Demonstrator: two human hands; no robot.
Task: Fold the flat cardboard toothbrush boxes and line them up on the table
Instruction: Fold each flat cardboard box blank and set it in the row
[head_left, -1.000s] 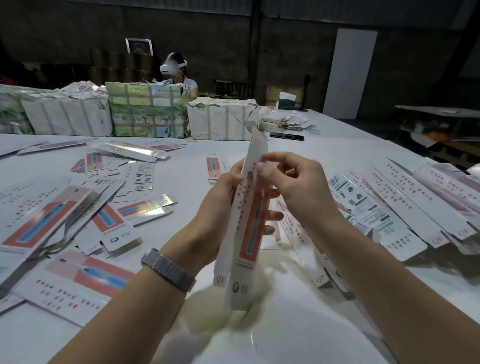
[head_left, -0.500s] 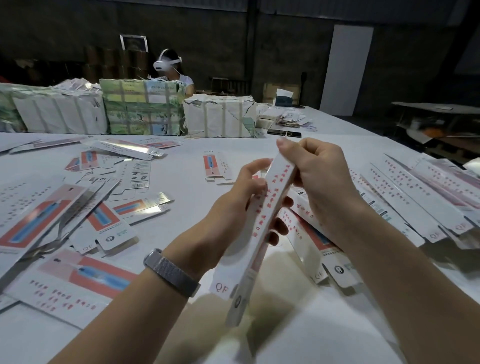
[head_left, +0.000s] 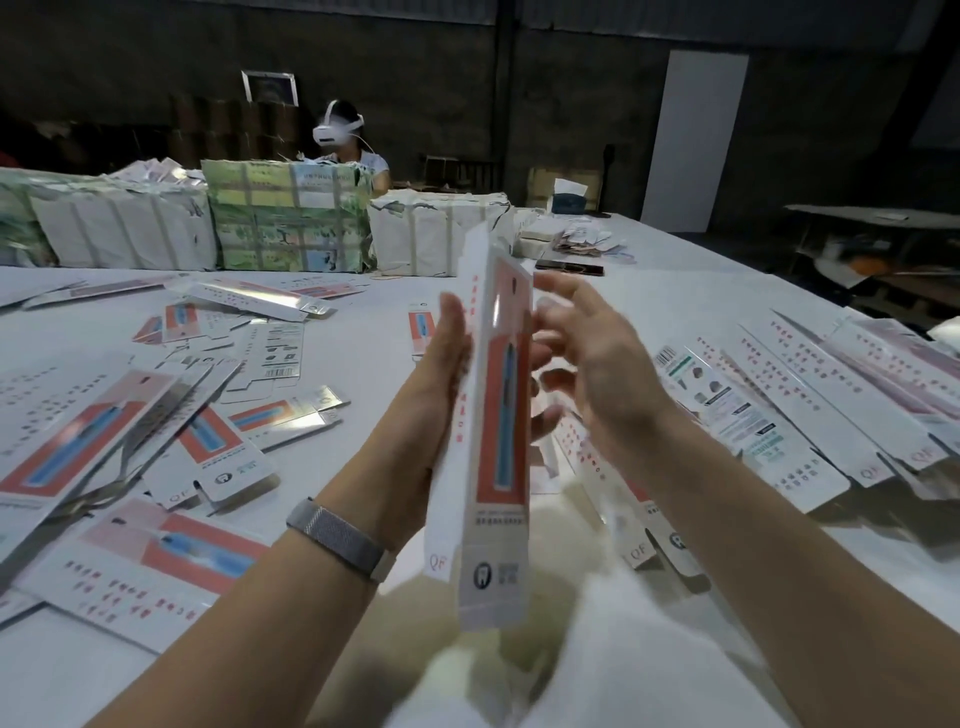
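Motion blur smears right hand (head_left: 597, 364) fingers behind upright toothbrush box (head_left: 496, 441).

Left hand (head_left: 441, 384): raised upright, fingers straight and pressing flat along the box's (head_left: 498, 441) left side.
Right hand (head_left: 597, 364): hovering beside the box, fingers spread and loosely curled, blurred.
Forearms: both reaching forward, angling inward.
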